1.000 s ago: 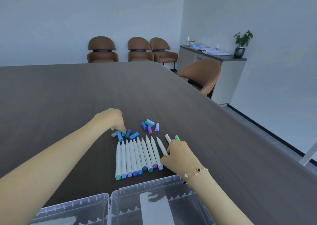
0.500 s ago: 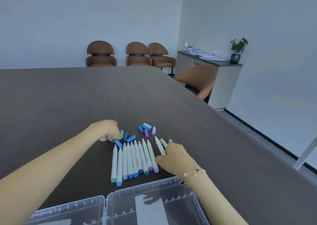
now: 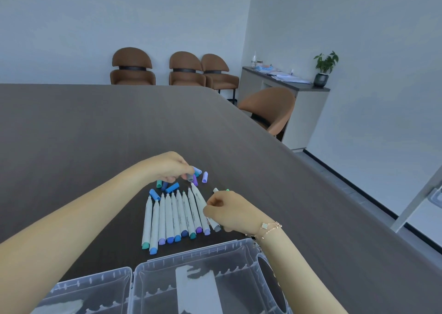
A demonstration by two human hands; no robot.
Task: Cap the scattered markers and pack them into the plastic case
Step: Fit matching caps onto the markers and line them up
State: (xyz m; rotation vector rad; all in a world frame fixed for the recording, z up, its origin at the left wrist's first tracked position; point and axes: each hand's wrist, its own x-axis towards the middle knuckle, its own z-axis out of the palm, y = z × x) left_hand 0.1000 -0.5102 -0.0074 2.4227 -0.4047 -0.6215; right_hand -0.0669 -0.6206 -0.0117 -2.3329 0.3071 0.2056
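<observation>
- Here, our left hand (image 3: pixel 167 167) pinches a grey cap (image 3: pixel 189 177) just beyond the marker row (image 3: pixel 175 215).
- Our right hand (image 3: pixel 230 211) grips a marker (image 3: pixel 199 200) at that row's right edge.
- The case (image 3: pixel 191 254) lies open nearside of the row.

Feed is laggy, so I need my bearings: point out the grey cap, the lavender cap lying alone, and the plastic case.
grey cap (image 3: pixel 190 177): head view, its side, below the left hand's fingertips.
lavender cap (image 3: pixel 205 177): head view, mid-body.
plastic case (image 3: pixel 191 257): head view, far rim.

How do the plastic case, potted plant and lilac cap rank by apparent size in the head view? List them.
1. Plastic case, nearest the camera.
2. Potted plant, far off.
3. Lilac cap.
</observation>
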